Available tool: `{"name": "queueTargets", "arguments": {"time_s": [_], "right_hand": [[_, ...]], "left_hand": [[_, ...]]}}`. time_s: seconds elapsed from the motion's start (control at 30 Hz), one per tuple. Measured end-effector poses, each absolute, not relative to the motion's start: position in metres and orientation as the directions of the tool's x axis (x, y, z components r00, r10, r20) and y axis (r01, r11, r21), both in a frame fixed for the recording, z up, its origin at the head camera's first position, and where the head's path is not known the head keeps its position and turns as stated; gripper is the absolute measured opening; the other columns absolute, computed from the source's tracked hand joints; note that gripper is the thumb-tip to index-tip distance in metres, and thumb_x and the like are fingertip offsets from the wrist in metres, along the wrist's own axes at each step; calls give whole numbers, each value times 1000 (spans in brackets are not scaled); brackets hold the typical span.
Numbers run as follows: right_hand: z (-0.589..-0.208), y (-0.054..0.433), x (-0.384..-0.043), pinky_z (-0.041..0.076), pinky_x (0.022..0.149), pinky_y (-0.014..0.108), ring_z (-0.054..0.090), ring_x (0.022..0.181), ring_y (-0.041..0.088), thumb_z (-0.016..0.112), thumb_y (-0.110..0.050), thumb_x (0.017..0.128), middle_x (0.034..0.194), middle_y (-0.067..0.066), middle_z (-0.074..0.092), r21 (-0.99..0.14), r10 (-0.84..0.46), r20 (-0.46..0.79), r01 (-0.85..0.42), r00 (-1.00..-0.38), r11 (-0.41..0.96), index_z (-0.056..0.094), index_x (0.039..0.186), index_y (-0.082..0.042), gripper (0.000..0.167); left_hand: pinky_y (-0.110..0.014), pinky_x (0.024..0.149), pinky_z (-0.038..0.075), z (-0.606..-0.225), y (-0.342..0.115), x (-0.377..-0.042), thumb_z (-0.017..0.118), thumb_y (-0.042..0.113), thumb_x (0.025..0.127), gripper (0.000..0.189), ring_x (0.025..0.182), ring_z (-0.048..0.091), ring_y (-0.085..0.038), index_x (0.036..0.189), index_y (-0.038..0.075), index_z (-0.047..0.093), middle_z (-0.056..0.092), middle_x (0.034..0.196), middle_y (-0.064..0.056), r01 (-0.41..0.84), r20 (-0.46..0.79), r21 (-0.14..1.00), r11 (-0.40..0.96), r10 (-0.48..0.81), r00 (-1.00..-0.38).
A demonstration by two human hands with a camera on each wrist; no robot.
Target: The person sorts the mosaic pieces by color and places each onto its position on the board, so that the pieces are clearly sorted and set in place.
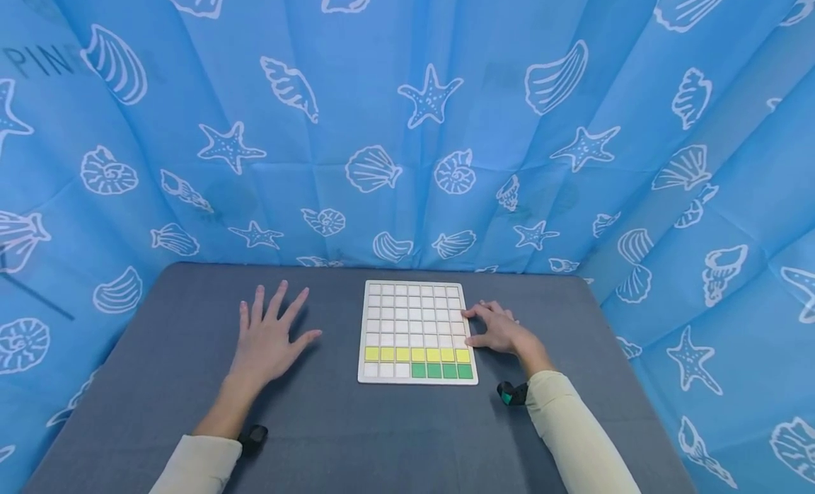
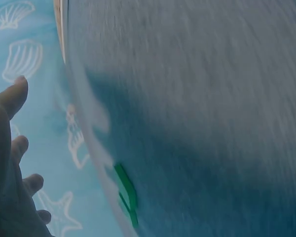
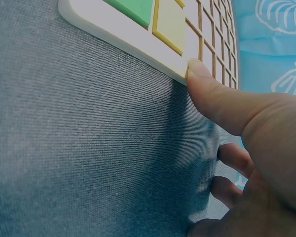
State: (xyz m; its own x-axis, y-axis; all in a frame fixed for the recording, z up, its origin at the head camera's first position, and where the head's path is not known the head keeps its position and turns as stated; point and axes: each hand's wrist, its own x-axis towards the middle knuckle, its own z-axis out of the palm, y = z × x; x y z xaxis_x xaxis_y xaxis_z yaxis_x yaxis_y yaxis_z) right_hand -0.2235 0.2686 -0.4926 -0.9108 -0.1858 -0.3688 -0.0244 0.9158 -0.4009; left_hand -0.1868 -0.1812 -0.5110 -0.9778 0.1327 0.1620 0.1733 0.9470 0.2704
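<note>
A white grid board (image 1: pixel 417 381) lies flat on the table, with rows of square cells. Yellow tiles (image 1: pixel 417 354) fill its second row from the front. Several green tiles (image 1: pixel 442 371) take up the right part of the front row; the cells to their left are white. At the board's right edge my right hand (image 1: pixel 499 330) rests with thumb (image 3: pixel 202 81) and index fingertip touching the rim. My left hand (image 1: pixel 264 345), fingers spread, hovers over the table left of the board. Green flat pieces (image 2: pixel 127 192) show near it in the left wrist view, hidden from the head view.
The table (image 1: pixel 382 437) has a grey cloth cover. Blue curtains (image 1: pixel 395 126) with white shell and starfish prints stand behind and on both sides. Dark straps (image 1: pixel 511 393) sit on both wrists.
</note>
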Motion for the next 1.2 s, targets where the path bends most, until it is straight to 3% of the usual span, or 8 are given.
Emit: {"name": "queueTargets", "arguments": {"time_s": [0.17,0.47,0.77,0.9,1.2], "right_hand": [[-493,269,-224,18,113,79,24,145,57,76,-34,93,166,24,23,-405,-185,-372,-20,-909,914,54,145,-22,58],[-494,269,-225,18,114,77,25,146,55,76,-34,92,167,22,22,-405,-175,-372,-10,-912,914,54,146,-23,59],[-494,269,-225,16,115,78,24,146,55,76,-34,93,167,22,22,-412,-176,-373,-7,-911,911,53,146,-23,59],[-493,269,-226,16,114,78,23,147,56,76,-34,93,167,22,21,-413,-180,-373,-11,-910,911,53,146,-22,59],[-492,269,-225,14,114,80,22,147,58,76,-35,93,167,24,21,-415,-185,-383,-10,-905,910,53,146,-21,60]], "left_hand": [[-76,118,1,-508,-200,-186,62,65,92,87,155,4,-54,163,32,24,18,170,-19,153,155,303,941,110,-982],[-78,115,9,-505,-224,-184,73,54,89,91,147,16,-61,163,26,26,24,165,-27,74,123,310,948,38,-992],[-75,99,29,-504,-243,-186,74,43,91,86,134,26,-60,161,17,31,31,156,-31,6,-8,377,926,9,-1000],[-70,94,33,-507,-249,-188,74,40,92,80,128,29,-57,157,13,36,36,151,-33,-23,-59,395,918,1,-998],[-68,94,37,-512,-261,-195,75,38,91,65,123,39,-55,143,4,53,45,141,-34,-82,-169,493,866,3,-986]]}}
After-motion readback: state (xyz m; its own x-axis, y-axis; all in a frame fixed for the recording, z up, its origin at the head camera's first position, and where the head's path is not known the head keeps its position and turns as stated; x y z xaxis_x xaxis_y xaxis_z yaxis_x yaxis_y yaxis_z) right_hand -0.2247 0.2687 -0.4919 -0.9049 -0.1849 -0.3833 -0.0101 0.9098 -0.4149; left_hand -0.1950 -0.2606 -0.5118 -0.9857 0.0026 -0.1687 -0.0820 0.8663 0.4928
